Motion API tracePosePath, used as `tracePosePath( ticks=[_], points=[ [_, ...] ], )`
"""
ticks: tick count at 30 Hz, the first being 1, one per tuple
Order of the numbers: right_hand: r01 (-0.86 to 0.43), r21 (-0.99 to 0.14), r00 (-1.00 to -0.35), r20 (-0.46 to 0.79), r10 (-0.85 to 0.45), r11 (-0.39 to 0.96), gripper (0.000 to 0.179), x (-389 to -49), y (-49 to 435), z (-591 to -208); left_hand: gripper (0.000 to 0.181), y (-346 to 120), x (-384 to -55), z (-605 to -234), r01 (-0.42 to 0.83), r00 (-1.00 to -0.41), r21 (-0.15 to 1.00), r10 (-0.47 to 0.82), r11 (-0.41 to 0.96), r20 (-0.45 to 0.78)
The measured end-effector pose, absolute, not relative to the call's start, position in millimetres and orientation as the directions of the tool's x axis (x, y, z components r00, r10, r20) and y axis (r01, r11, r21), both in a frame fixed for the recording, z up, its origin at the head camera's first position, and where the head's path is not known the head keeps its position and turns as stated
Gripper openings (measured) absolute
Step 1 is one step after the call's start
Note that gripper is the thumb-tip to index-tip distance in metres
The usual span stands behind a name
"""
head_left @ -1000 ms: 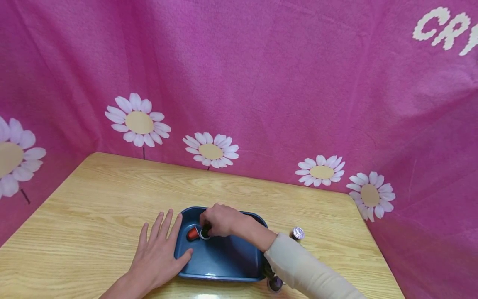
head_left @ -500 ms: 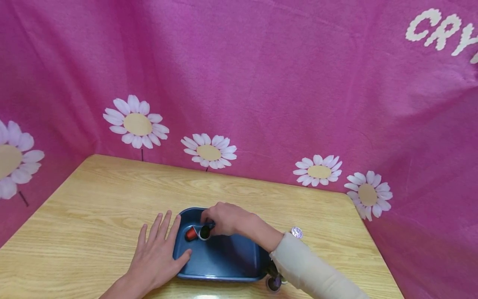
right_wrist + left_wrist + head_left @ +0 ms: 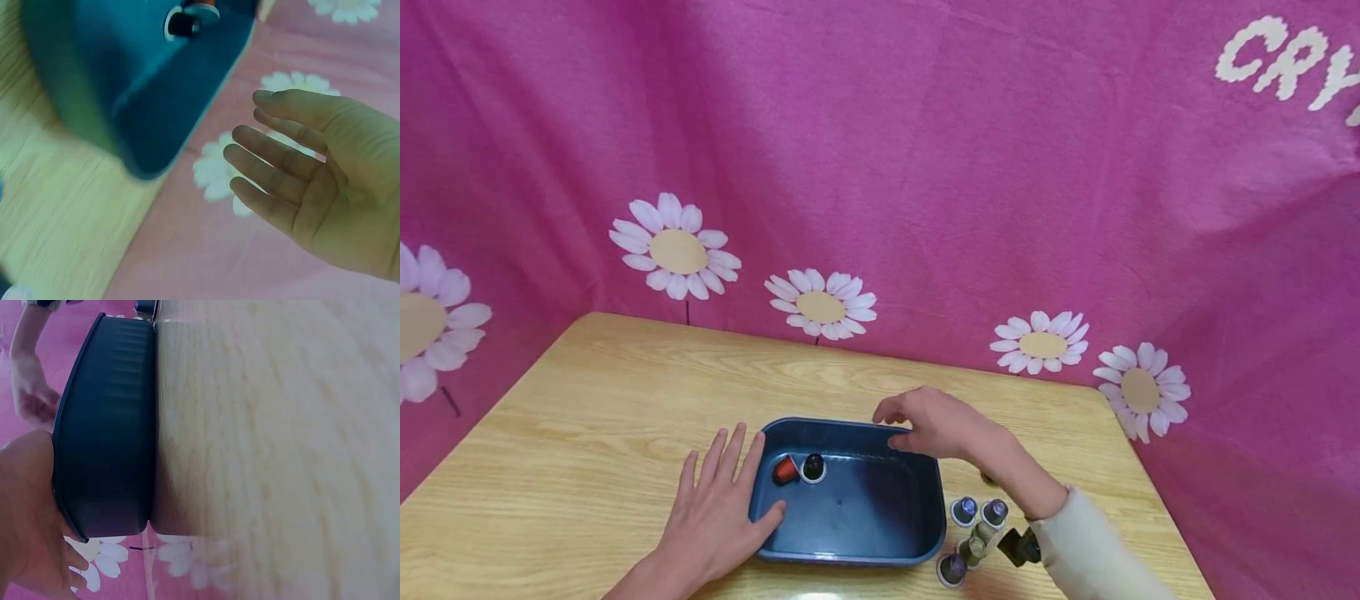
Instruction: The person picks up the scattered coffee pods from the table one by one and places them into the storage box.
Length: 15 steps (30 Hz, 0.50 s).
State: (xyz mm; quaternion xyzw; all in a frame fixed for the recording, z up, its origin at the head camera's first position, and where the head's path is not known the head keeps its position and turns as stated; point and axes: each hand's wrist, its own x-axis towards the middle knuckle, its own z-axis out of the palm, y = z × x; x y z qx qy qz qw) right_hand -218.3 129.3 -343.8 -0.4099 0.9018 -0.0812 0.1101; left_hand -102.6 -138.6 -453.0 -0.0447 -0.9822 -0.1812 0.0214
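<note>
A dark blue rectangular tray (image 3: 850, 556) stands on the table in the head view. Inside, near its left wall, a red coffee capsule (image 3: 786, 471) lies on its side and a black coffee capsule (image 3: 813, 467) stands beside it, rim down. My left hand (image 3: 718, 504) rests with spread fingers against the tray's left rim; the left wrist view shows it at the tray's outer wall. Over the far right corner of the tray hovers my right hand (image 3: 936, 423), its fingers loosely bent. In the right wrist view, nothing lies between the fingers (image 3: 269, 169) of that hand.
Right of the tray, several capsules stand on the wooden table (image 3: 662, 392), among them a blue-topped capsule (image 3: 964, 511), a purple capsule (image 3: 952, 569) and a gold capsule (image 3: 972, 550). A pink cloth (image 3: 925, 167) with daisies hangs behind the table.
My right hand has let go of the black capsule, leaving it upright by the red one, and has moved right and up out of the tray. My left hand has stayed in place.
</note>
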Motion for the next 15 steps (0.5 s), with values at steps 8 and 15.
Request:
tracePosePath(
  ticks=[8,15],
  points=[
    [-0.619,-0.235,-0.765,-0.035,-0.643,0.750,0.026,-214,197,-351,0.090,-138,-103,-453,0.110,-0.993,0.350,0.086,0.930,0.082],
    [-0.543,-0.309,-0.818,-0.018,-0.575,0.781,0.028,-213,243,-374,0.090,-137,-103,-455,0.117,-0.991,0.341,0.087,0.933,0.101]
  ],
)
